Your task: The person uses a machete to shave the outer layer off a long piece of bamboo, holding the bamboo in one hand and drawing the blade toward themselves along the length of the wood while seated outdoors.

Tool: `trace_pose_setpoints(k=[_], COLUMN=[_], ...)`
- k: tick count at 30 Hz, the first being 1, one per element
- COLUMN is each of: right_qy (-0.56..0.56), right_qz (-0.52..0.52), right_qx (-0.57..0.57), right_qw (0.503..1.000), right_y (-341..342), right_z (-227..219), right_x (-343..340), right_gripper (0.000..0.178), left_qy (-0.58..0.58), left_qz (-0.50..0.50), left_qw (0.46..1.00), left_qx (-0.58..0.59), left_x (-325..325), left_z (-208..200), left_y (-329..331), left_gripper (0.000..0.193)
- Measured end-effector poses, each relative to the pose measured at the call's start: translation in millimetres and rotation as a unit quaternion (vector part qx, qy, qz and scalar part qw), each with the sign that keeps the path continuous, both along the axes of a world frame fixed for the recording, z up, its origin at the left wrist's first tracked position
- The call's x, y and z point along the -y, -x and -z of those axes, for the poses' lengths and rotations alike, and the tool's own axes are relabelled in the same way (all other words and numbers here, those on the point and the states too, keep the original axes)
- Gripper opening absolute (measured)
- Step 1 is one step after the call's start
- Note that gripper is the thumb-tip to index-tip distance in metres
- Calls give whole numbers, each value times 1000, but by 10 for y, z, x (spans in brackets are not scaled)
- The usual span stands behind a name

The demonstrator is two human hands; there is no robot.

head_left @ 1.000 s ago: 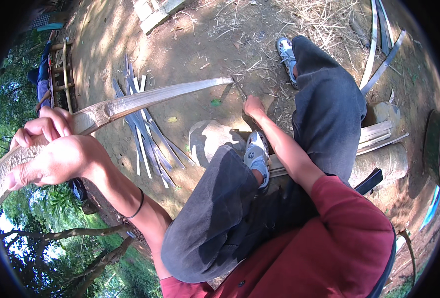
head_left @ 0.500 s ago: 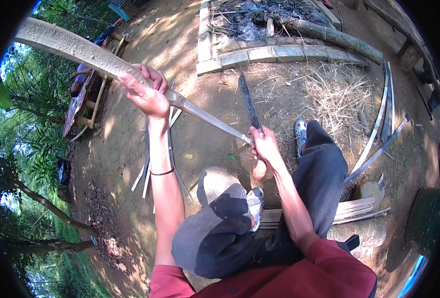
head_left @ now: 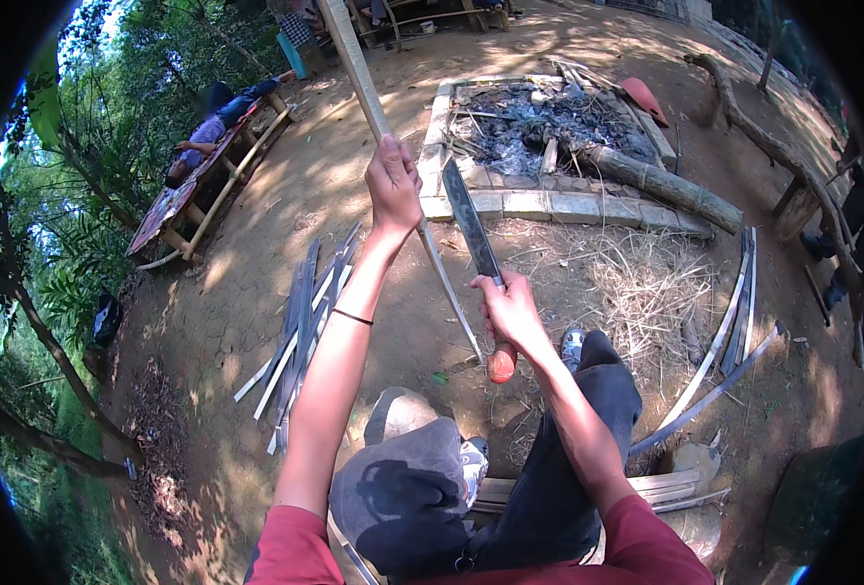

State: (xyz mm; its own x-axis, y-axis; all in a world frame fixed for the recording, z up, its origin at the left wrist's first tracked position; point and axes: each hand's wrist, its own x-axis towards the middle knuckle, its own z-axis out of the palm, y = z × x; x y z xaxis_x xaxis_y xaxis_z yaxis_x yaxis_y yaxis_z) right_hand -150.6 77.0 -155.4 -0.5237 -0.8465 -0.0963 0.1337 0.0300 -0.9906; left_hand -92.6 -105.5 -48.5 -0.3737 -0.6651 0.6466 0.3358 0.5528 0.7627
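Note:
My left hand (head_left: 395, 190) is wrapped round a long, pale bamboo strip (head_left: 359, 78). The strip runs steeply from the top of the view down to a narrow tip beside my right hand. In my right hand (head_left: 512, 310) is a machete with a dark blade (head_left: 471, 224), pointing up and away from me. Its reddish-brown wooden handle (head_left: 502, 365) sticks out below my fist. The blade stands to the right of the strip, with a gap between them. On the ground left of my left forearm lies a bundle of dark and pale strips (head_left: 305, 317).
Ahead is a brick-edged fire pit (head_left: 549, 206) with ash and a thick log (head_left: 661, 182). Dry shavings (head_left: 651, 292) lie before it. More strips (head_left: 744, 292) rest at right, and a stone (head_left: 398, 411) by my knee. At far left a person lies on a bamboo bench (head_left: 242, 168).
The bamboo strip has swung from a leftward slant to nearly upright, and my left hand has moved right with it. The strip's lower end has left my right hand. The view has tilted up.

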Motion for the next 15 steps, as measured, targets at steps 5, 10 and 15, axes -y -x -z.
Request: trace_pose_setpoints(k=[5, 10, 15], right_qy=[-14, 2, 21], right_qz=[-13, 6, 43], right_qx=[-3, -35, -113], right_qw=[1000, 999, 992], right_y=[-112, -185, -176], right_z=[25, -22, -147], right_x=[-34, 58, 127], right_gripper=[27, 33, 30], left_qy=[31, 110, 56], left_qz=[-104, -272, -276], left_qw=[994, 955, 958], left_qx=[-3, -37, -61], left_x=[170, 120, -9], left_z=[-8, 48, 84], left_y=[87, 291, 424], left_gripper=[53, 53, 51])
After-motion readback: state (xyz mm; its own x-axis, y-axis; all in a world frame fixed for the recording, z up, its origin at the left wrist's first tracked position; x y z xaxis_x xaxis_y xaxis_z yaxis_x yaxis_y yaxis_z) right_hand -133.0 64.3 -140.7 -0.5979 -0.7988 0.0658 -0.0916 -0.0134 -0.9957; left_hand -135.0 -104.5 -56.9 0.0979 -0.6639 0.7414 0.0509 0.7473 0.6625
